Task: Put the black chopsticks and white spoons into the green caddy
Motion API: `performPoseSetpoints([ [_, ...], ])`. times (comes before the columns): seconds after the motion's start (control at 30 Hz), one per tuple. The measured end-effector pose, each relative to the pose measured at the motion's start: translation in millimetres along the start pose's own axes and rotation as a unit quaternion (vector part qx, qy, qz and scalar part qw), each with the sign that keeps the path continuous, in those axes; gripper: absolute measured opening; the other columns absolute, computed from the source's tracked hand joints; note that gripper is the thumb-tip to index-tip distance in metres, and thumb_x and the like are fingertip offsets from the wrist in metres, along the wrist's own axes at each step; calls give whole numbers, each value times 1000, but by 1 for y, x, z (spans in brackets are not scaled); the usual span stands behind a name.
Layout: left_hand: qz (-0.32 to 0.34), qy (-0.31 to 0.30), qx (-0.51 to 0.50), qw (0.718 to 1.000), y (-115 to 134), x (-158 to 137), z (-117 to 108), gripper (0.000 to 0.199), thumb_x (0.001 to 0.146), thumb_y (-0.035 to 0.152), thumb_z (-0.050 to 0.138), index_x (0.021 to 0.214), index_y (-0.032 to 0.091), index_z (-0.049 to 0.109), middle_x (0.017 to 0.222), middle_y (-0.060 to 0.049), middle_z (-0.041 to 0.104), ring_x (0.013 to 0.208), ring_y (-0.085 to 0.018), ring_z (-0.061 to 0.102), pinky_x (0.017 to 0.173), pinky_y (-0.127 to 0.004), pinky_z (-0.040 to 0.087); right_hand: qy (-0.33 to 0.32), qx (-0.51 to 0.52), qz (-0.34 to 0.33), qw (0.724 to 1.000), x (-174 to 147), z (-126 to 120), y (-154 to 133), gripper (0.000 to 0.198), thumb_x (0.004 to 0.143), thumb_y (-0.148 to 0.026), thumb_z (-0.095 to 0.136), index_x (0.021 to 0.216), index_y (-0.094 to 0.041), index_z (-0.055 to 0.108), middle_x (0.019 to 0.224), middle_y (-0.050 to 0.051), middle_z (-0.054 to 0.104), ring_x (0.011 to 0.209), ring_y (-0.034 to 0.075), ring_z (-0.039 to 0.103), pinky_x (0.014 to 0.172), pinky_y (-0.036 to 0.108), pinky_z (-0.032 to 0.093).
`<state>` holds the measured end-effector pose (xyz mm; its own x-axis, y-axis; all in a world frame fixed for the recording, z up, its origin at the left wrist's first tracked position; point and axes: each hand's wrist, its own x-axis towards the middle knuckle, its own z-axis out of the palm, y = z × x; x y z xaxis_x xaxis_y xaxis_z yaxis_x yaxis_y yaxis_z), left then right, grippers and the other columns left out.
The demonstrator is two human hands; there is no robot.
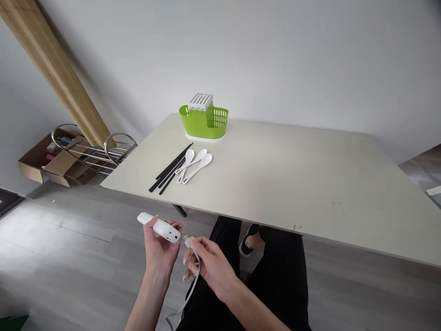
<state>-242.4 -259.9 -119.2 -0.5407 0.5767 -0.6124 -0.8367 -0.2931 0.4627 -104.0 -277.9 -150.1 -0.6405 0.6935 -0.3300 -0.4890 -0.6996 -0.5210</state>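
My left hand [161,250] is closed around a white, rounded device with ports in its end, perhaps a power strip or power bank [160,227], held in front of the table's near edge. Pinched between the fingers of my right hand [210,262] is the white USB plug [187,240] of a cable [193,289]. The plug points at the device's port end, with a small gap between them. From my right hand the cable hangs down over my leg. Whether the cable's far end is connected to anything is out of view.
On the white table [292,174] lie several black chopsticks [170,170] and three white spoons [196,168]. Behind them stands a green and white utensil basket [203,122]. A metal rack [96,151], cardboard boxes [60,163] and a leaning wooden board [55,69] are at the left.
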Motion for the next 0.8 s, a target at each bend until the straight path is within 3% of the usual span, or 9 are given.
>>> performPoseSetpoints([
  [0.17, 1, -66, 9, 998, -20, -5, 3, 24, 77, 26, 74, 82, 21, 51, 73, 4, 53, 68, -12, 58, 70, -28, 60, 15, 131, 69, 989, 3, 2, 1, 48, 67, -48, 99, 81, -12, 70, 68, -4, 64, 47, 2, 40, 56, 18, 55],
  [0.4, -19, -142, -9, 990, -35, -10, 4, 26, 74, 28, 75, 82, 20, 52, 75, 4, 50, 65, -9, 54, 70, -25, 56, 30, 215, 94, 972, -3, -4, -11, 19, 96, -22, 76, 85, -8, 71, 65, -5, 59, 44, 0, 40, 59, 13, 57],
  [0.5, -28, -166, -5, 986, -40, -7, 2, 27, 72, 30, 76, 83, 19, 54, 74, 5, 47, 64, -8, 51, 69, -24, 54, 64, 257, 130, 955, -6, -4, -17, 27, 107, -14, 56, 85, -7, 70, 63, -4, 58, 44, 1, 43, 62, 14, 60],
  [0.6, -30, -184, 10, 982, -44, -2, -2, 28, 70, 29, 78, 82, 17, 56, 74, 4, 45, 64, -8, 49, 68, -23, 52, 119, 291, 153, 937, -8, -3, -19, 35, 110, -10, 45, 85, -6, 69, 62, -2, 58, 45, 1, 47, 66, 15, 62],
  [0.8, 27, -195, 85, 977, -55, 2, -15, 26, 69, 28, 79, 80, 18, 58, 72, 4, 46, 66, -10, 49, 69, -25, 53, 189, 311, 107, 925, -9, -4, -9, 28, 105, -7, 55, 80, -8, 69, 66, 1, 63, 55, 5, 61, 86, 23, 65],
])
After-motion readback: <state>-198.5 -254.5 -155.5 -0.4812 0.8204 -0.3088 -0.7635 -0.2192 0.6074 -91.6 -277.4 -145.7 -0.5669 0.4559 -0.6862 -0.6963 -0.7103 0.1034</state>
